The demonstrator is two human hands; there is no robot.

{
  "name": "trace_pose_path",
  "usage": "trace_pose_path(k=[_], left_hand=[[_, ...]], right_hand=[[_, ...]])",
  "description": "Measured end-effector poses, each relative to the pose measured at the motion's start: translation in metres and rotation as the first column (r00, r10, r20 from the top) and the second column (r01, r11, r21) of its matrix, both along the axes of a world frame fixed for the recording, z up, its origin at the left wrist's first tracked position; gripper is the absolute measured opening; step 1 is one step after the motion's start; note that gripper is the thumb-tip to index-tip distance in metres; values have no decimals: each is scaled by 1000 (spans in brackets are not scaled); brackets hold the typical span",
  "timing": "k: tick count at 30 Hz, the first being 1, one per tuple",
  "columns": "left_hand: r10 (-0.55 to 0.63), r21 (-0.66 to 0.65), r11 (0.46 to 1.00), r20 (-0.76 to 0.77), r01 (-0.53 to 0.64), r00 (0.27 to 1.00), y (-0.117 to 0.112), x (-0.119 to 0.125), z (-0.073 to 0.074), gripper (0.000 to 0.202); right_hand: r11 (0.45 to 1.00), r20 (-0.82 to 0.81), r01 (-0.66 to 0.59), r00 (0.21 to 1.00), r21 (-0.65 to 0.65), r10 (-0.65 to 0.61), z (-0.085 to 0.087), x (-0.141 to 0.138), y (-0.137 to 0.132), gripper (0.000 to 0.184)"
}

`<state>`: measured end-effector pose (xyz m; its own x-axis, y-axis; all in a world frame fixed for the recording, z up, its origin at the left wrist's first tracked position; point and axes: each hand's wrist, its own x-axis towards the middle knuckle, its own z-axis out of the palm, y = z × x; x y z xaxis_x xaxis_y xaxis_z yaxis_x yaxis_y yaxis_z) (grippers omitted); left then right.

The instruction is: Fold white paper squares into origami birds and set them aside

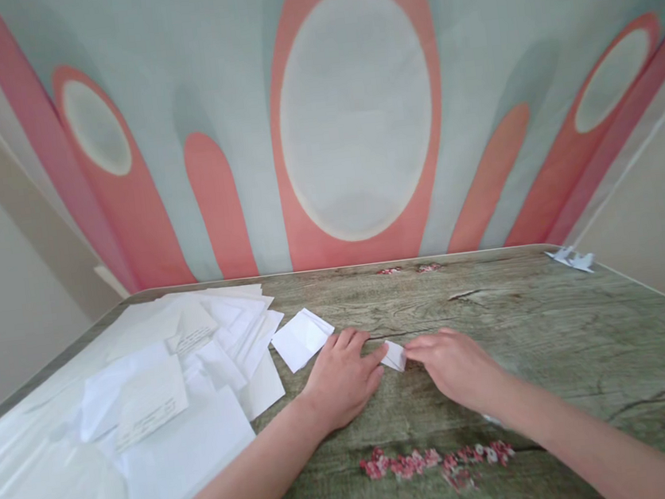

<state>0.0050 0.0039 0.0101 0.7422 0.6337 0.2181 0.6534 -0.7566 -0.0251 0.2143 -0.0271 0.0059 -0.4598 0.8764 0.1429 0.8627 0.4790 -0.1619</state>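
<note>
A small folded piece of white paper [393, 356] lies on the table between my two hands. My left hand [347, 376] has its thumb and forefinger at the paper's left edge, with the other fingers resting on the wood. From the other side, my right hand [457, 363] pinches the paper's right edge, its fingers curled together. Just beyond my left hand sits a small stack of square white paper [302, 339]. Under my right wrist a bit of something white [493, 421] peeks out, mostly hidden.
A large spread of loose white sheets [191, 438] covers the left of the wooden table [532, 315]. Small white folded paper shapes [571, 259] lie at the far right edge. Pink flower patterns [434, 460] show on the tabletop. A patterned backdrop [242, 91] rises behind the table.
</note>
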Motion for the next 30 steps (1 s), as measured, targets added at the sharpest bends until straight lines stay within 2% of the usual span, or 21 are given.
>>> trace_pose_path(k=[3,7,10,14,18,25,30], left_hand=[[-7,-7,1000,31,7,999,1,0,-3,34],[-3,-26,1000,89,6,996,0,0,-7,33],[-1,-47,999,133,8,991,-1,1,-8,31],[5,-74,997,165,7,986,-1,1,-9,30],[10,-91,996,196,8,981,-1,1,-10,29],[-33,-131,989,250,68,968,0,1,-10,28],[-50,-172,979,321,110,946,2,-1,-10,23]], right_hand=[[983,-185,169,971,75,-152,-12,0,7,32],[965,-322,256,919,50,-227,-27,-4,13,20],[962,-341,266,911,56,-231,-31,-10,15,21],[959,-343,280,906,46,-248,-29,-16,14,19],[956,-359,292,891,-19,-279,-27,-19,10,14],[945,-453,305,830,-121,-326,-30,-21,7,17],[949,-549,239,774,-207,-315,-29,-25,4,21]])
